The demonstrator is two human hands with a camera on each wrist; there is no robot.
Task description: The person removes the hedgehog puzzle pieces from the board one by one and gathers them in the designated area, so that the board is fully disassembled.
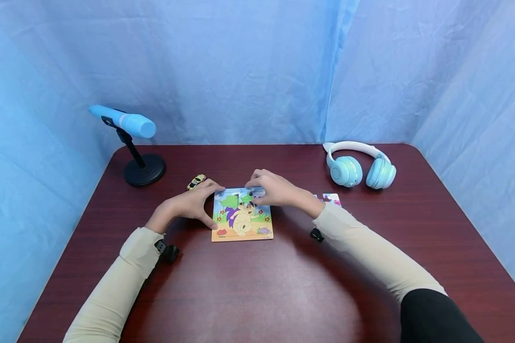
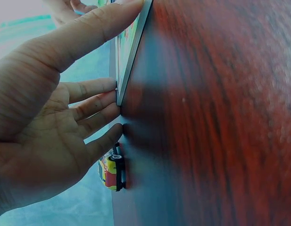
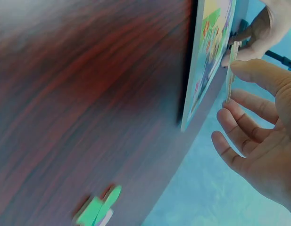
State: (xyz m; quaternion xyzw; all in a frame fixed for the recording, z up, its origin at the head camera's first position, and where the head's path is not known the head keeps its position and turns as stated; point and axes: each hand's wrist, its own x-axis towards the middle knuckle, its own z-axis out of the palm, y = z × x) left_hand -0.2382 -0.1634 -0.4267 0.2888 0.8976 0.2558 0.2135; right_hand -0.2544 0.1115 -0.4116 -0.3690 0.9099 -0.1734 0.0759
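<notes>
A square jigsaw puzzle board (image 1: 242, 228) with a cartoon hedgehog picture lies at the middle of the table. My left hand (image 1: 195, 202) spans its left edge. The thumb touches near the lower left corner and the fingertips (image 2: 107, 84) meet the board's side, all fairly straight. Over the top right part of the board is my right hand (image 1: 276, 188). Its thumb and fingers pinch a thin puzzle piece (image 3: 231, 70), seen edge-on in the right wrist view and just above the board. The piece's picture is hidden there.
A small yellow and black toy car (image 1: 196, 181) sits beyond my left hand. Loose pieces (image 1: 332, 198) lie right of the board, partly behind my right forearm. A blue microphone (image 1: 130, 123) on a black stand (image 1: 144, 170) is back left; headphones (image 1: 346, 171) rest back right.
</notes>
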